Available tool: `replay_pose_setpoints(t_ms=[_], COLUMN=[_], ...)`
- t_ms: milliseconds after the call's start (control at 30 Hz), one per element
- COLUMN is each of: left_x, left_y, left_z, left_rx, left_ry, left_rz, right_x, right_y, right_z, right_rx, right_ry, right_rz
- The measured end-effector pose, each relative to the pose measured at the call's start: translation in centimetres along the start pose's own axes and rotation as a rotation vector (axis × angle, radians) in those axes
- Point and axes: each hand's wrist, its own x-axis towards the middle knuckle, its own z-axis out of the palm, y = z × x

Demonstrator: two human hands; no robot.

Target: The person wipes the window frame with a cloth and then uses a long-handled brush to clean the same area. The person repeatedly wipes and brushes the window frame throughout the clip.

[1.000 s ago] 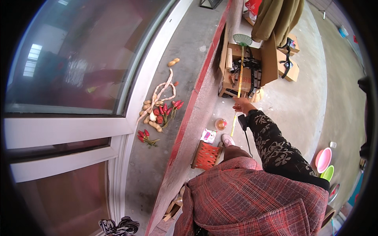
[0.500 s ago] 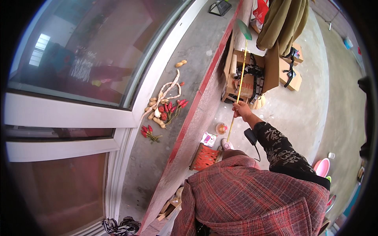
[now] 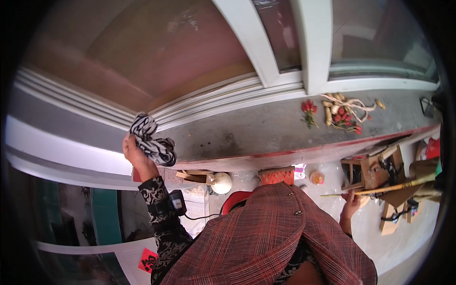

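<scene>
My left hand (image 3: 137, 156) grips a black-and-white striped cloth (image 3: 151, 141) at the left end of a grey concrete window ledge (image 3: 256, 130). My right hand (image 3: 351, 203) hangs low at my right side and holds a long yellowish stick (image 3: 387, 188) that runs to the right above the floor. Below me hangs my red plaid coat (image 3: 270, 237).
White window frames (image 3: 285, 57) rise behind the ledge. Red peppers (image 3: 308, 108) and pale roots (image 3: 344, 110) lie on the ledge to the right. On the floor below are a white gourd (image 3: 221, 182), an orange basket (image 3: 277, 176), a wooden stool (image 3: 368, 171) and cardboard boxes (image 3: 396, 209).
The view has swung left along the ledge. My left hand, unseen before, now grips the striped cloth. My right hand has dropped from raised to my side, still holding the stick.
</scene>
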Motion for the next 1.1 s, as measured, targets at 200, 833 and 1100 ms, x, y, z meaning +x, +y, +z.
replay_pose_setpoints(t_ms=[200,833,1100], left_x=[3.1,-1.5,-1.0], left_y=[0.3,-14.5,-15.4], left_z=[1.0,15.1,14.4], left_rx=[0.095,0.610,0.673], left_ry=[-0.022,-1.103,-1.258], left_rz=[0.112,0.791,0.701], right_x=[-2.2,-8.8,-5.6], right_y=[-12.3,-37.9,-36.1], right_z=[0.4,29.5,37.4], right_rx=[-0.012,-0.167,-0.268], right_ry=[0.102,-0.616,-0.686], right_rz=[-0.260,-0.974,-1.081])
